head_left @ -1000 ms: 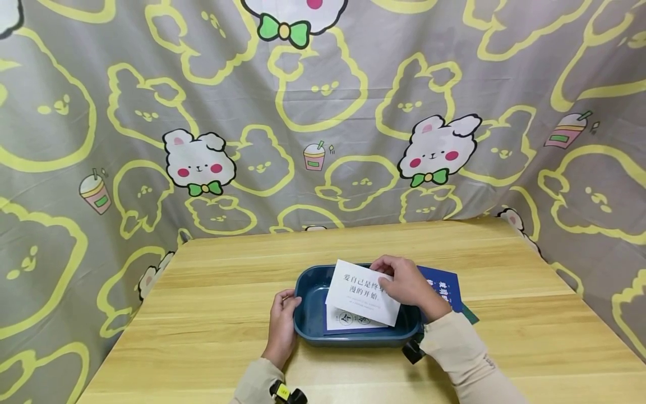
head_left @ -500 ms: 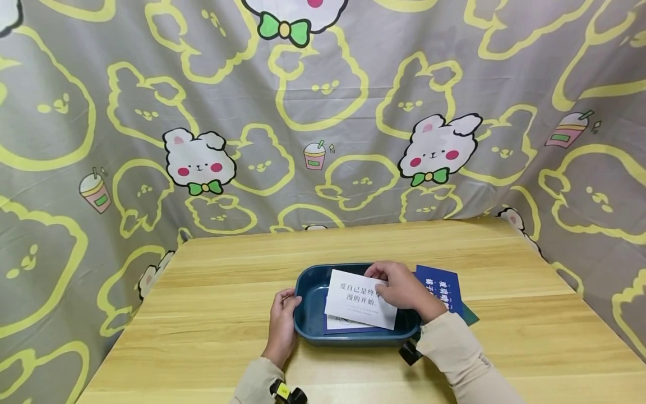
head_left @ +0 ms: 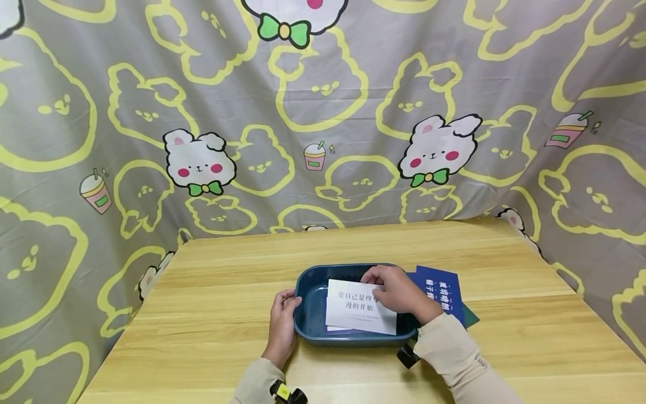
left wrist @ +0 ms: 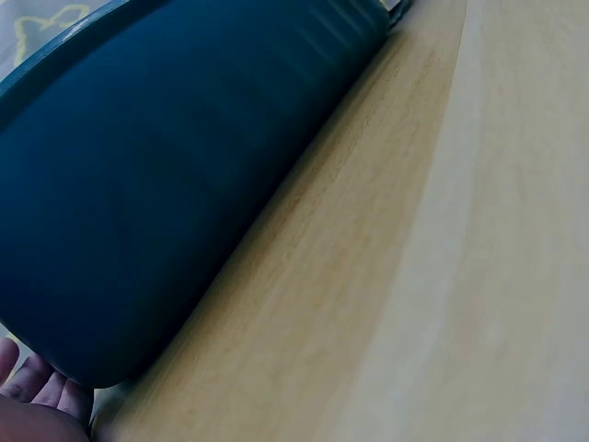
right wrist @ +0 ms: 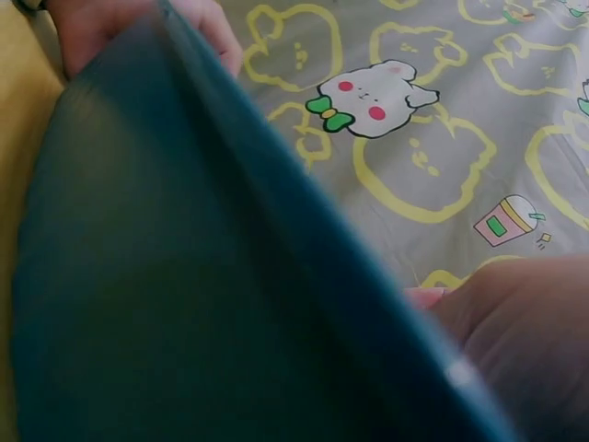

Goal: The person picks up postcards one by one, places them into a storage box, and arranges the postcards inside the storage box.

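Dark teal all over, a rounded rectangular tray [head_left: 343, 341] is set on the pale wood-grained table [head_left: 525, 280]. At nine o'clock, its end is held by the left hand's grip [head_left: 281, 322]. Inside the rim, a white rectangular card with dark printed characters [head_left: 353, 311] is pinched at its two-o'clock corner by the right hand's grip [head_left: 398, 290]. Beneath, a blue-edged sheet [head_left: 348, 332] is mostly covered. Towards three o'clock, beyond the tray, a blue card with white characters [head_left: 446, 289] is laid over a green card [head_left: 470, 317].
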### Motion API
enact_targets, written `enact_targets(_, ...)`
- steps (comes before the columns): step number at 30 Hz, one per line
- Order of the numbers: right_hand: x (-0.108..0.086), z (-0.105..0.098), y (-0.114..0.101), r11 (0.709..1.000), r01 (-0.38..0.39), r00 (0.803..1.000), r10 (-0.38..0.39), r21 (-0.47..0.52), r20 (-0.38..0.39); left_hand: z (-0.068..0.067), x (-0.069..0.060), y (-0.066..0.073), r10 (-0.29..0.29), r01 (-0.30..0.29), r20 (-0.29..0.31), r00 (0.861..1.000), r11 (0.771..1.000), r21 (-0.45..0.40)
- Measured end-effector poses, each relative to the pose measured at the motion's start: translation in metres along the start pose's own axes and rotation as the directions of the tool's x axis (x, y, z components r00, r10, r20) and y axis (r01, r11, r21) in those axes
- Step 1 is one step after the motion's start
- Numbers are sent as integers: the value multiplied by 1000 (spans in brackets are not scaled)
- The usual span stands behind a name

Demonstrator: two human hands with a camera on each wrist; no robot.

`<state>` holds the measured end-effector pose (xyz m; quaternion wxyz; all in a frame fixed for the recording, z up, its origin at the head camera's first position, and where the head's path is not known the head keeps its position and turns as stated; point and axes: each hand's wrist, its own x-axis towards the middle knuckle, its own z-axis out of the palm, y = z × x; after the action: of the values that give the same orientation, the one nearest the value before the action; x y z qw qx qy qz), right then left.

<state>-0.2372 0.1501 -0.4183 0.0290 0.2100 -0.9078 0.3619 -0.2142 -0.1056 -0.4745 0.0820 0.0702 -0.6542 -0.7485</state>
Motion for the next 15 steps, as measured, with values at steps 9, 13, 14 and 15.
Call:
enact_targets(9,-1,6,-3,999,-46,999,46,-25,-11,0,1,-2,-4,4,6,1000,1000,9)
enact_targets(13,0,6,-4,998,-42,999,42,-52,-6,0,2,-2,1,-1,7,1000,1000,5)
enact_targets(14,0,7,-4,997,-41,999,41,-58,-3,0,2,-2,-1,0,5,1000,1000,3)
enact_targets(15,0,7,-4,997,-39,999,39,-63,1,0,2,-2,2,-2,6,1000,1000,5)
